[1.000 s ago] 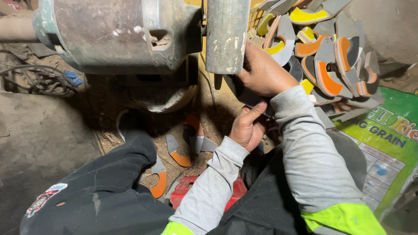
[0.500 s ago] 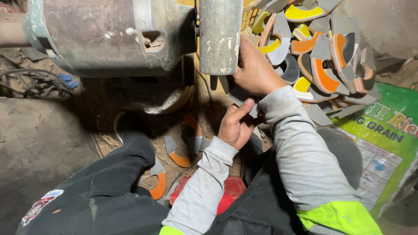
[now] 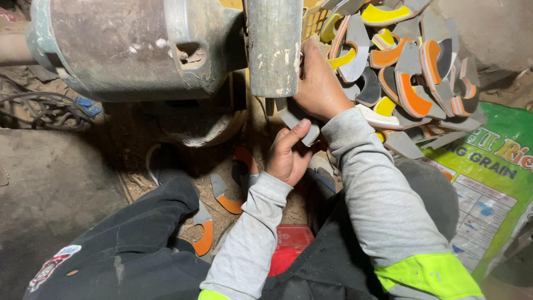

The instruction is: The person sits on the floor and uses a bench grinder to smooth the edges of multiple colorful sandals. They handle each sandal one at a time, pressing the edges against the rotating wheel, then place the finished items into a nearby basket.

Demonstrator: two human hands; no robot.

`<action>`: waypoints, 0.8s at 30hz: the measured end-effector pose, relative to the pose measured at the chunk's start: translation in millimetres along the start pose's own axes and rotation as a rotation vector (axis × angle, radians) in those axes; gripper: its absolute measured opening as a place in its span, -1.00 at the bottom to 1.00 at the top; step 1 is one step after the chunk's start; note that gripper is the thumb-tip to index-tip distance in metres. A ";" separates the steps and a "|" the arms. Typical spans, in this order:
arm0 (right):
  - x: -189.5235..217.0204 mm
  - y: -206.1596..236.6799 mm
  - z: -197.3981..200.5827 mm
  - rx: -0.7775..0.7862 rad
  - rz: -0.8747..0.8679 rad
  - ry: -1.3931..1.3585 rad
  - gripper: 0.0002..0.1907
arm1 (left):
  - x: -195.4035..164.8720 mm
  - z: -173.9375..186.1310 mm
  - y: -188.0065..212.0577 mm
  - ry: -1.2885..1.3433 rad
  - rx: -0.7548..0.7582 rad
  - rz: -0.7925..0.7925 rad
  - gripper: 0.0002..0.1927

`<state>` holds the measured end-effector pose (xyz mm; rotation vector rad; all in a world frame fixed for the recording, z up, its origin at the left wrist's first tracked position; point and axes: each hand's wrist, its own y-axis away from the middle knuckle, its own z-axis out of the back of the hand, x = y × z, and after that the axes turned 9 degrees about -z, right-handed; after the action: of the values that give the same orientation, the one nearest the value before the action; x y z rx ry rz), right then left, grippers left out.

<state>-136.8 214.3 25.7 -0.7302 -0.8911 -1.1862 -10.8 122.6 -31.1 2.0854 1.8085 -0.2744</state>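
- Finished curved sole pieces point(image 3: 222, 195) are lying on the dirt below the motor point(image 3: 127, 47).
- Left hand point(image 3: 288, 153) and right hand point(image 3: 319, 86) are clamping a grey sole piece point(image 3: 297, 119) under the grinding wheel point(image 3: 273, 47).
- A pile of grey, orange and yellow pieces point(image 3: 405, 66) is waiting beside the green sack point(image 3: 494, 166).

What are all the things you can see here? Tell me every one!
Grinder motor: one, grey metal, top left.
Grinding wheel: one, grey, top middle.
Grey piece: one, held up to the wheel.
Curved pieces in pile: many, grey with orange or yellow, top right.
Curved pieces on floor: a few, grey and orange, middle.
Cables: black bundle, left.
Sack: one, green, right.
Left hand: holding the grey piece.
Right hand: holding it too.
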 end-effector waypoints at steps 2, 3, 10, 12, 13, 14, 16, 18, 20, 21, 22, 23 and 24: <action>-6.4 -5.5 -2.5 -0.037 0.058 0.003 -0.51 | -3.2 1.4 -3.8 -0.009 0.010 -0.004 -0.77; -10.0 -8.0 -4.1 -0.051 0.040 -0.004 -0.50 | -5.3 1.9 -6.3 -0.022 -0.003 -0.009 -0.78; -21.8 -23.7 -11.7 -0.103 -0.070 -0.029 -0.49 | -13.8 1.4 -20.2 -0.072 -0.102 -0.027 -0.79; -19.8 -23.5 -11.9 -0.102 -0.058 -0.022 -0.49 | -13.5 2.5 -20.1 -0.073 -0.110 -0.024 -0.79; -18.9 -21.1 -10.7 -0.107 -0.013 0.002 -0.49 | -11.8 3.1 -18.1 -0.069 -0.109 -0.016 -0.79; -17.5 -18.5 -9.8 -0.112 0.032 0.025 -0.49 | -9.0 3.4 -15.3 -0.064 -0.109 -0.008 -0.79; -14.4 -12.0 -5.9 -0.067 0.027 0.078 -0.50 | -0.2 3.1 -8.4 -0.046 -0.102 -0.003 -0.79; -10.3 -7.2 1.0 0.007 0.079 0.111 -0.51 | 14.2 -0.1 -1.6 0.003 -0.079 -0.006 -0.80; -4.4 -3.0 13.7 0.114 0.193 0.115 -0.52 | 31.8 -6.5 3.7 0.076 -0.044 -0.023 -0.81; -0.2 -0.6 19.8 0.166 0.210 0.142 -0.49 | 40.9 -10.6 5.2 0.092 -0.050 -0.021 -0.81; 4.8 1.1 28.0 0.215 0.228 0.169 -0.46 | 50.9 -15.8 5.9 0.107 -0.054 -0.018 -0.81; 10.2 3.5 36.3 0.264 0.244 0.197 -0.42 | 61.5 -21.2 7.5 0.123 -0.058 -0.014 -0.81; 15.8 6.5 44.0 0.346 0.231 0.231 -0.42 | 72.8 -26.4 10.6 0.088 -0.060 -0.028 -0.80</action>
<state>-137.0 246.3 60.4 -0.3933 -0.7689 -0.8617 8.8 198.2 -32.9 2.0625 1.8733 -0.1359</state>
